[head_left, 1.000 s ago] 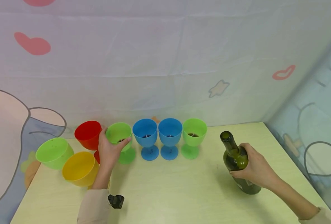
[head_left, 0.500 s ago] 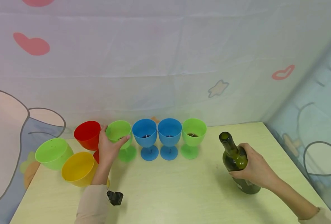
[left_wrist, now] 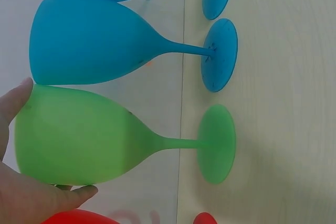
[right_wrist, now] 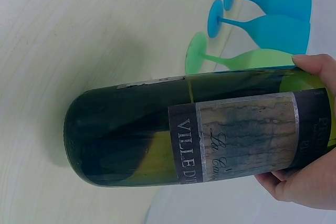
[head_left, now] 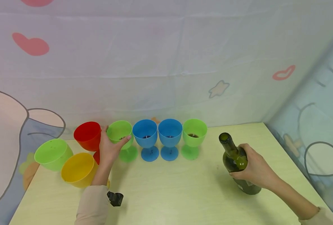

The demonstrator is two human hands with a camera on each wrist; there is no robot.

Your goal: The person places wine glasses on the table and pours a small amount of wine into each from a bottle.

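My left hand (head_left: 108,149) holds a green plastic goblet (head_left: 116,132) by its bowl, thumb on the right side and fingers on the left. The left wrist view shows the thumb at the rim and the round foot (left_wrist: 216,144) down on the table. Dark liquid shows in the bottom of this goblet. To its right a blue goblet (head_left: 145,128), another blue goblet (head_left: 170,127) and a second green goblet (head_left: 195,126) stand in a row, each with some dark liquid. At the right, my right hand (head_left: 258,170) grips a green glass wine bottle (head_left: 239,164), its uncapped neck leaning left.
Left of the row stand a red goblet (head_left: 87,136), a yellow goblet (head_left: 79,170) and another green goblet (head_left: 53,154), close to my left forearm. A printed cloth (head_left: 166,62) hangs right behind the table (head_left: 183,190).
My left hand has pushed the held green goblet slightly back, towards the cloth, into line with the blue ones. My right hand and the bottle have hardly moved.
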